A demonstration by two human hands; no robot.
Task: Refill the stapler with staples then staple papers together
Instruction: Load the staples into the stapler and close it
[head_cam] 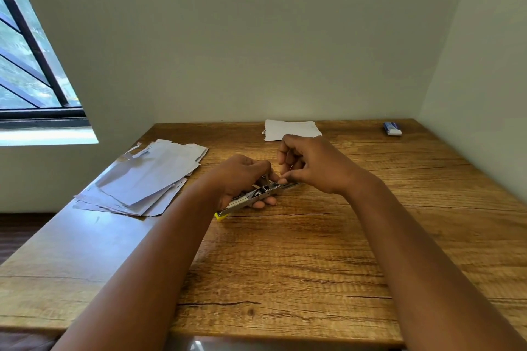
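Stapler (258, 196): opened out, mid-table (313, 251), gripped by left hand (242, 177). Right hand (310, 164): thumb and forefinger pinched at the metal channel; whether they hold staples cannot be told. Papers (148, 177): loose pile at left; second stack (291, 129) behind. Small box (392, 128): far right corner. Risk: a strip set crooked could jam or break apart.
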